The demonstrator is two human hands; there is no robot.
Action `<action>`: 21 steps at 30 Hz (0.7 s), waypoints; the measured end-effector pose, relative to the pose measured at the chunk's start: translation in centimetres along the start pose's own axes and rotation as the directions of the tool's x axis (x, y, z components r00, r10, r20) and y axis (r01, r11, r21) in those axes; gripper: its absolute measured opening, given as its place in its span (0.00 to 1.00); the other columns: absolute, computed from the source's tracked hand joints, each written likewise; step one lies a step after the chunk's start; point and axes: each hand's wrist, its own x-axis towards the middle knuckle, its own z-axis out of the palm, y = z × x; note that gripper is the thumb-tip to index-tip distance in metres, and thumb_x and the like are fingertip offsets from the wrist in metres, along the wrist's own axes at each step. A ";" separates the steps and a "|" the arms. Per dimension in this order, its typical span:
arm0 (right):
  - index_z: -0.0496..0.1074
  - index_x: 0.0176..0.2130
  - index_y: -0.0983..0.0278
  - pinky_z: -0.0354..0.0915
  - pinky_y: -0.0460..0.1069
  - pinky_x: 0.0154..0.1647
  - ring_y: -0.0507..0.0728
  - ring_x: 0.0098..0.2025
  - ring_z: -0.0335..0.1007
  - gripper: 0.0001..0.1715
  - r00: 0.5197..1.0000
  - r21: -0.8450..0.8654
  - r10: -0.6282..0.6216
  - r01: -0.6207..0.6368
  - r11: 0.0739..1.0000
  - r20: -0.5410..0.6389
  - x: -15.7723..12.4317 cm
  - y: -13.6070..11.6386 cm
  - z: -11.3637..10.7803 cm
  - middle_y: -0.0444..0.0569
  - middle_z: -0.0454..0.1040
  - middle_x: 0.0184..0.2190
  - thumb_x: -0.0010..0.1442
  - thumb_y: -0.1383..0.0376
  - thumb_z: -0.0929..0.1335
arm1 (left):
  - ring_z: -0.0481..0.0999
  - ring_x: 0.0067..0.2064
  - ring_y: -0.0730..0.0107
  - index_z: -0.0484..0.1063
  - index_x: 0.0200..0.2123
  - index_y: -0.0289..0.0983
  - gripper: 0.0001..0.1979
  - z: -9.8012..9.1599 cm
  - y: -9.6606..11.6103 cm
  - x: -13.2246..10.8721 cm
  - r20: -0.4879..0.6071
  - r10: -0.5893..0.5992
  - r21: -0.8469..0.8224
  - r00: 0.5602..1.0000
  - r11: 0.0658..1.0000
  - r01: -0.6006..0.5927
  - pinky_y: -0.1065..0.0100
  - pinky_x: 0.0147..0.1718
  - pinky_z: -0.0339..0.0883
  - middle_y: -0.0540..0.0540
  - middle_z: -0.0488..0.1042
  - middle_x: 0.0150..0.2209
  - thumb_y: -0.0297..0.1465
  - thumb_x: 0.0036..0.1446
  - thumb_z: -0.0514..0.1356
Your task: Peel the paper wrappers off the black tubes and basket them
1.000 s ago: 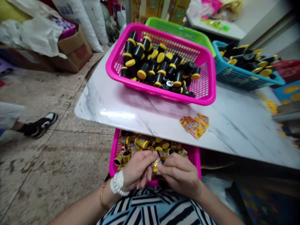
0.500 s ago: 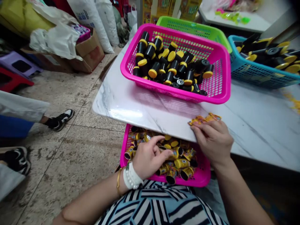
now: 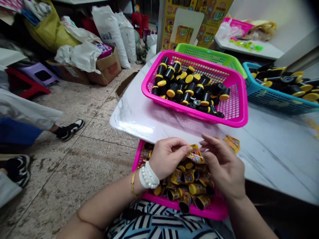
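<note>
My left hand (image 3: pixel 169 157) pinches a small yellow printed label (image 3: pixel 195 154) between thumb and fingers, above the lower basket. Close by the label's right edge is my right hand (image 3: pixel 223 166), its thumb and fingers apart; whether a fingertip touches the label I cannot tell. More yellow labels (image 3: pixel 232 144) lie on the table just behind my right hand. Below both hands a pink basket (image 3: pixel 214 214) at my lap holds several black tubes in yellow printed wraps (image 3: pixel 196 189), partly hidden by my hands.
On the white marbled table (image 3: pixel 127 116) stands a pink basket (image 3: pixel 194 118) of black tubes with yellow caps. Behind it is a green basket (image 3: pixel 211 54); to the right, a blue basket (image 3: pixel 281 96) of black and yellow parts. At left, a person's shoe (image 3: pixel 69 129) rests on the floor.
My right hand has come from the labels on the table toward my left hand, and its fingers have parted. My left hand has risen and now pinches a label. The view has shifted.
</note>
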 end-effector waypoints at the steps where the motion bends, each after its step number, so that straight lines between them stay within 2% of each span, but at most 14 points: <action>1: 0.77 0.50 0.63 0.70 0.48 0.30 0.55 0.32 0.73 0.16 0.996 0.045 0.074 -0.076 0.996 0.057 0.5 0.0 0.1 0.49 0.77 0.35 0.66 0.58 0.70 | 0.71 0.29 0.74 0.78 0.30 0.34 0.08 -0.1 0.1 0.3 -0.001 0.022 0.027 1.000 0.999 -0.022 0.73 0.30 0.66 0.49 0.75 0.26 0.33 0.57 0.66; 2: 0.78 0.42 0.63 0.66 0.47 0.26 0.53 0.27 0.70 0.13 0.988 0.061 0.119 -0.125 0.990 0.098 1.0 -0.1 0.2 0.46 0.75 0.28 0.67 0.57 0.69 | 0.70 0.28 0.73 0.79 0.32 0.34 0.08 -0.1 0.2 0.4 -0.018 0.041 0.048 0.999 0.998 -0.040 0.73 0.30 0.65 0.50 0.74 0.25 0.34 0.57 0.66; 3: 0.77 0.34 0.64 0.63 0.45 0.22 0.51 0.23 0.66 0.15 0.985 0.052 0.140 -0.146 0.988 0.102 1.4 -0.3 0.4 0.43 0.71 0.22 0.66 0.56 0.69 | 0.69 0.27 0.74 0.79 0.36 0.35 0.09 -0.1 0.3 0.5 -0.056 0.062 0.060 0.997 0.996 -0.058 0.73 0.28 0.64 0.51 0.72 0.25 0.35 0.58 0.66; 4: 0.75 0.29 0.64 0.59 0.45 0.20 0.50 0.20 0.61 0.18 0.987 0.031 0.144 -0.146 0.989 0.067 1.6 -0.5 0.7 0.41 0.67 0.18 0.66 0.56 0.69 | 0.67 0.26 0.74 0.78 0.39 0.35 0.10 0.0 0.4 0.4 -0.106 0.085 0.065 0.991 0.995 -0.079 0.73 0.27 0.63 0.52 0.71 0.24 0.37 0.59 0.66; 6: 0.71 0.24 0.64 0.55 0.45 0.18 0.49 0.18 0.57 0.22 0.992 -0.009 0.115 -0.116 0.993 -0.050 1.9 -0.9 1.1 0.40 0.64 0.16 0.67 0.56 0.69 | 0.66 0.25 0.74 0.76 0.41 0.36 0.12 0.1 0.5 -0.1 -0.194 0.145 0.076 0.970 0.988 -0.133 0.73 0.26 0.62 0.52 0.70 0.25 0.39 0.61 0.64; 10: 0.70 0.23 0.63 0.57 0.46 0.21 0.49 0.19 0.58 0.23 0.984 -0.057 0.049 -0.059 0.997 -0.172 1.5 -1.3 1.7 0.40 0.64 0.17 0.68 0.57 0.68 | 0.70 0.28 0.71 0.77 0.32 0.36 0.12 0.5 0.6 -1.9 -0.235 0.277 0.175 0.932 0.955 -0.239 0.70 0.29 0.65 0.47 0.73 0.28 0.39 0.62 0.64; 14: 0.72 0.26 0.63 0.59 0.46 0.23 0.50 0.21 0.60 0.18 0.972 -0.051 -0.006 -0.006 0.999 -0.233 0.9 -1.3 2.2 0.41 0.67 0.20 0.68 0.61 0.69 | 0.72 0.28 0.71 0.81 0.34 0.36 0.09 1.1 0.6 -2.7 -0.260 0.332 0.198 0.907 0.938 -0.286 0.70 0.29 0.66 0.46 0.76 0.29 0.36 0.61 0.66; 18: 0.73 0.28 0.62 0.60 0.46 0.26 0.50 0.23 0.62 0.14 0.975 -0.069 -0.101 0.089 0.994 -0.198 0.9 -1.5 2.5 0.41 0.68 0.22 0.67 0.66 0.69 | 0.71 0.27 0.73 0.83 0.37 0.36 0.07 1.3 0.4 -2.5 -0.289 0.353 0.172 0.890 0.933 -0.315 0.70 0.27 0.67 0.46 0.75 0.29 0.33 0.57 0.69; 21: 0.72 0.29 0.62 0.60 0.46 0.26 0.50 0.24 0.63 0.13 0.973 -0.098 -0.205 0.195 0.976 -0.102 1.4 -1.8 2.8 0.41 0.68 0.22 0.67 0.69 0.68 | 0.71 0.27 0.73 0.84 0.35 0.36 0.07 1.1 0.3 -2.2 -0.338 0.328 0.156 0.882 0.944 -0.291 0.71 0.26 0.67 0.46 0.75 0.30 0.32 0.53 0.71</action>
